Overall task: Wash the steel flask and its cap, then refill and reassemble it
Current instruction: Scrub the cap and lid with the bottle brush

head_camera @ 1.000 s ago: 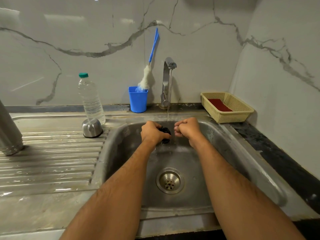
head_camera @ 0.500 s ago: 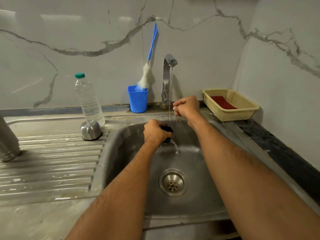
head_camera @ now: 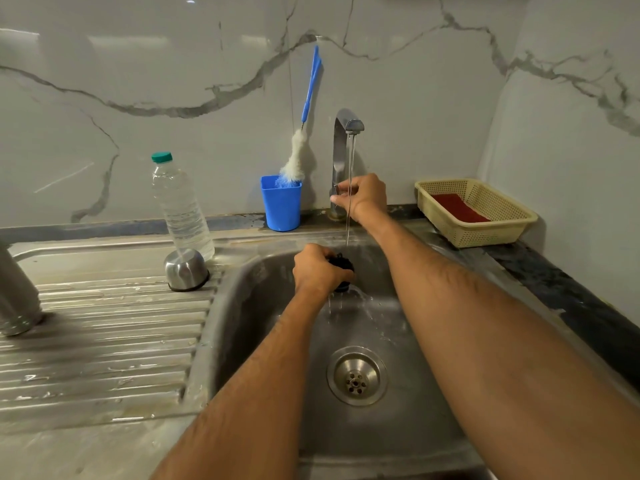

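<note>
1. Drain strainer [head_camera: 356,375]: set in the floor of the steel sink [head_camera: 242,306], nearest the viewer, between the two forearms.
2. Left hand [head_camera: 317,270]: its grip is curled around the black inner cap [head_camera: 343,266], which it holds low in the basin under the thin water stream [head_camera: 349,202]; water runs off the cap toward the sink floor.
3. Draining board [head_camera: 104,334]: ribbed and wet, left of the basin. The steel flask [head_camera: 15,296] stands at its far left edge, only partly in view.
4. Steel outer cap [head_camera: 185,270]: rests mouth-down on the board beside the basin corner, just in front of the plastic water bottle [head_camera: 180,206] with its green lid.
5. Right hand [head_camera: 363,197]: raised at the base of the tap [head_camera: 341,150], fingers pinching the tap's small lever.
6. Blue cup [head_camera: 281,204]: stands on the back ledge of the bench, left of the tap, holding a bottle brush [head_camera: 301,147] whose blue handle leans on the marble wall.
7. Yellow basket [head_camera: 485,226]: sits on the bench to the right and contains a red pad [head_camera: 457,206].
</note>
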